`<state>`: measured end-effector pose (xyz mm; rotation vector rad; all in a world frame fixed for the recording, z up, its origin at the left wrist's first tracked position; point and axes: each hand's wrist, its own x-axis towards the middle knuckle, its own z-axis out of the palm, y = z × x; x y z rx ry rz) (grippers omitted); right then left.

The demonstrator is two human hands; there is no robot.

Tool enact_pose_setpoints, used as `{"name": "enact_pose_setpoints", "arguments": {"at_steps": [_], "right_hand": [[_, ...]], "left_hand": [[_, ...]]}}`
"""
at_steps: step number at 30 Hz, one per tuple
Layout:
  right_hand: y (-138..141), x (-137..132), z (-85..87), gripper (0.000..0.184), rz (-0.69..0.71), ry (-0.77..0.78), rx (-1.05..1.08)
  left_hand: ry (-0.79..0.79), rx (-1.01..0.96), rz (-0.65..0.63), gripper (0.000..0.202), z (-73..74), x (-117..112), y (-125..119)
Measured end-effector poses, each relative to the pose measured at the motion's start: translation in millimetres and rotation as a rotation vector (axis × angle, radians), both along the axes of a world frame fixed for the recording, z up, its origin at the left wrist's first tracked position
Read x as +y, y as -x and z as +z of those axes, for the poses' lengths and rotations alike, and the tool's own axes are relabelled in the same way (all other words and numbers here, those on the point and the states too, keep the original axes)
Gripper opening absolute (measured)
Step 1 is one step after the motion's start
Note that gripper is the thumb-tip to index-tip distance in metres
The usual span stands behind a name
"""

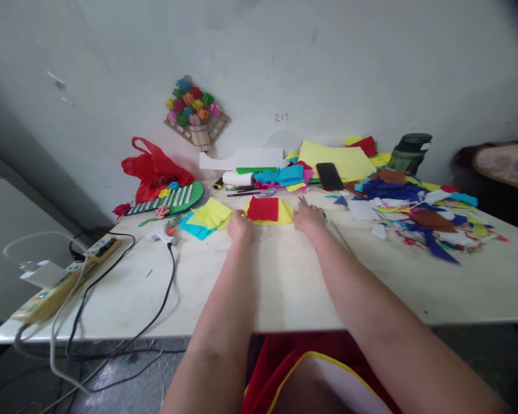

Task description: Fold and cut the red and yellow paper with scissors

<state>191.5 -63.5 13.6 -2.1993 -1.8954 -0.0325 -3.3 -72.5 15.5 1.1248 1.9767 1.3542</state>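
A red paper square point(265, 209) lies on a yellow crepe paper sheet point(286, 214) in front of me on the table. My left hand point(240, 226) has its fingers closed at the sheet's left edge. At the right edge, my right hand point(309, 218) is closed around a pair of scissors point(303, 200), whose tips point up and away; most of the scissors is hidden by the hand. Just left of my left hand, yellow paper pieces point(211, 213) rest over blue paper pieces point(196, 227).
A glue gun point(162, 234) with a cord and a power strip point(64, 282) occupy the left. Behind are a red plastic bag point(153, 169), a green board point(172, 198) and a phone point(329, 176). Coloured paper scraps point(431, 218) and a green bottle point(410, 154) stand right.
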Motion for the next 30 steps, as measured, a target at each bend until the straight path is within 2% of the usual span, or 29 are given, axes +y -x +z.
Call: {"name": "enact_pose_setpoints", "arguments": {"at_steps": [2,6,12,15,19,24,27,30], "right_hand": [[-2.7,-0.3,1.9,0.041,-0.059,0.008,0.012],[-8.9,0.1,5.3,0.039,-0.138,-0.014,0.014],[-4.5,1.0,-0.2,0.036,0.036,-0.120,-0.064],[-0.8,2.5,-4.6,0.032,0.041,-0.136,-0.070],[-1.6,4.6,-4.7,0.029,-0.016,-0.153,-0.040],[-6.4,3.7,3.0,0.030,-0.119,-0.160,0.073],[-9.9,0.9,6.3,0.035,-0.148,-0.145,0.166],[-12.9,-1.9,7.9,0.040,-0.145,-0.142,0.191]], "left_hand": [[-0.012,-0.045,-0.005,0.026,0.5,-0.7,0.2],[0.019,0.018,-0.038,0.022,3.8,-3.8,1.3],[-0.047,-0.082,-0.022,0.029,5.2,-4.5,2.6],[-0.053,-0.116,-0.044,0.031,4.1,-2.4,1.9],[-0.004,-0.030,-0.084,0.033,1.6,0.7,1.3],[0.046,0.117,-0.110,0.032,1.2,0.2,-0.8],[0.055,0.152,-0.122,0.030,2.5,-1.4,-1.7],[0.060,0.154,-0.132,0.037,3.4,-1.6,-1.1]]}}
